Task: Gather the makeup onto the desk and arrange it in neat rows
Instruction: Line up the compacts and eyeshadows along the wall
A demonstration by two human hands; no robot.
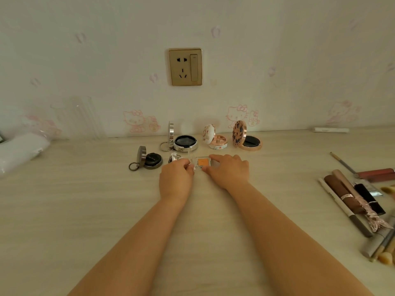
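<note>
Both hands' grip (199,167) on orange palette (203,162) (bare desk (85,210) nearer).

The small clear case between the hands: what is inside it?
The small clear case holds one square pan of orange powder. Its clear lid stands open on the left side. Fingers of the left hand and right hand cover its near corners, so anything there is hidden.
</note>
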